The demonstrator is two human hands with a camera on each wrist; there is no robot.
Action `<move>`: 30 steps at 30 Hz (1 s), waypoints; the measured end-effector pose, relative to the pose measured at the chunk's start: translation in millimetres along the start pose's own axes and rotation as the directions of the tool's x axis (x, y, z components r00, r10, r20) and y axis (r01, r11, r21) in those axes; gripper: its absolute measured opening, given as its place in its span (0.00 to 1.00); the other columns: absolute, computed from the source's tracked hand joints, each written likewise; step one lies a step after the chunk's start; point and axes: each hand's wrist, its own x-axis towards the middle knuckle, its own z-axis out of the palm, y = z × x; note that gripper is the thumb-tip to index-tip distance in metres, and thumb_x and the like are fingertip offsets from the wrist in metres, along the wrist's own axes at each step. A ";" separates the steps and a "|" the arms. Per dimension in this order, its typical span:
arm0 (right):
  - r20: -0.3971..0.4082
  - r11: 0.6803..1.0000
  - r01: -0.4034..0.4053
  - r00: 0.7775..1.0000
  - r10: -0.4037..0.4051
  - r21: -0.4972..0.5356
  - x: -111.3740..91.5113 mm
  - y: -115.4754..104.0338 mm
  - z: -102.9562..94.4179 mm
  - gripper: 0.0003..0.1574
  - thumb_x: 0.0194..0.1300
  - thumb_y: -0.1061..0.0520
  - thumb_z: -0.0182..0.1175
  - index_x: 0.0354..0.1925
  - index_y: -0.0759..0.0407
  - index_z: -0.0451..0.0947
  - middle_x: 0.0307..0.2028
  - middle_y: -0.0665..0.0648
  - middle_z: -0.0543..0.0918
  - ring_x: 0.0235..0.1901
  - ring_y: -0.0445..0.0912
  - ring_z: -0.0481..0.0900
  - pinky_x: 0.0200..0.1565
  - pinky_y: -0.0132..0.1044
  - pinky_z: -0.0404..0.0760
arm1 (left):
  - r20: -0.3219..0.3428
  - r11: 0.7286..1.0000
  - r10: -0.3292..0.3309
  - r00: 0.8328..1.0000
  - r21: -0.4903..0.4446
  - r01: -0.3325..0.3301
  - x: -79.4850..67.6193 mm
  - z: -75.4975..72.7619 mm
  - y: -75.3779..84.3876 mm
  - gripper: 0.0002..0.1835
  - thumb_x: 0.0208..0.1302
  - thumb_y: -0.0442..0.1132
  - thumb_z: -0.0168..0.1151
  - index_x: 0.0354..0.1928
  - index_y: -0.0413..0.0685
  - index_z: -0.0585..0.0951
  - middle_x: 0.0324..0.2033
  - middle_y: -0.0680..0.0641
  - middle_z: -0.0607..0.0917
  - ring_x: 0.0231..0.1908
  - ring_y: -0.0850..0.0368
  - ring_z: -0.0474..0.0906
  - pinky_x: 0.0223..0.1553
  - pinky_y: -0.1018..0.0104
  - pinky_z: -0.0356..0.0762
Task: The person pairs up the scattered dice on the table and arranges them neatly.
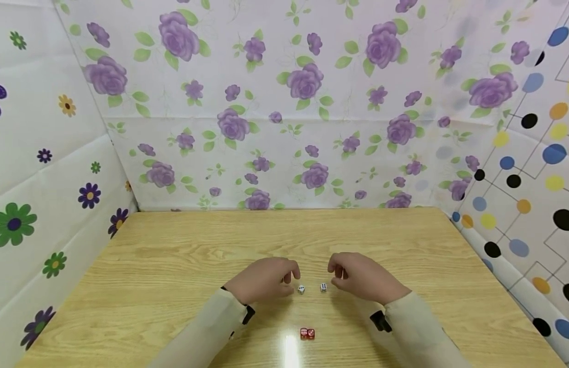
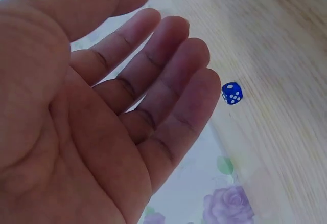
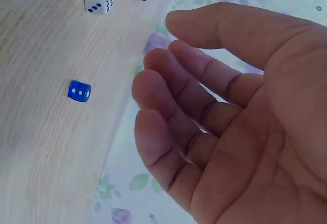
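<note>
Left white die (image 1: 301, 289) and right white die (image 1: 323, 288): both on the surface (image 1: 128, 281), between the hands, with a gap between them. Left white die sits just beside the thumb and forefinger of the left hand (image 1: 266, 279); right white die just beside the right hand (image 1: 367, 278).

Both hands released. Fingers loosely bent, palms bare in the wrist views, nothing grasped. Hands face each other, one flanking each white die; the mirrored stance probably lets each take its own side without crossing.

One blue die on each side: left blue die (image 2: 232, 93) near the left fingertips, right blue die (image 3: 80, 91) off the right ones. Neither shows from the head, likely screened by the hands.

Red dice (image 1: 307, 333) on the near side, seemingly touching, side by side; so neat a fit looks deliberate rather than a chance roll. Matching colours suggest sorting by pairs: red joined, white and blue split left and right, perhaps so each hand has one within reach.
</note>
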 end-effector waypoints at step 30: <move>0.023 0.994 -0.101 0.995 0.102 -0.045 17.6 0.3 33.8 0.11 0.66 0.63 0.69 0.30 0.49 0.81 0.27 0.42 0.79 0.28 0.37 0.74 0.34 0.38 0.76 | -0.035 0.989 -0.076 0.997 -0.126 0.071 27.6 27.8 -3.5 0.05 0.66 0.38 0.69 0.32 0.57 0.83 0.27 0.62 0.80 0.27 0.67 0.74 0.34 0.70 0.75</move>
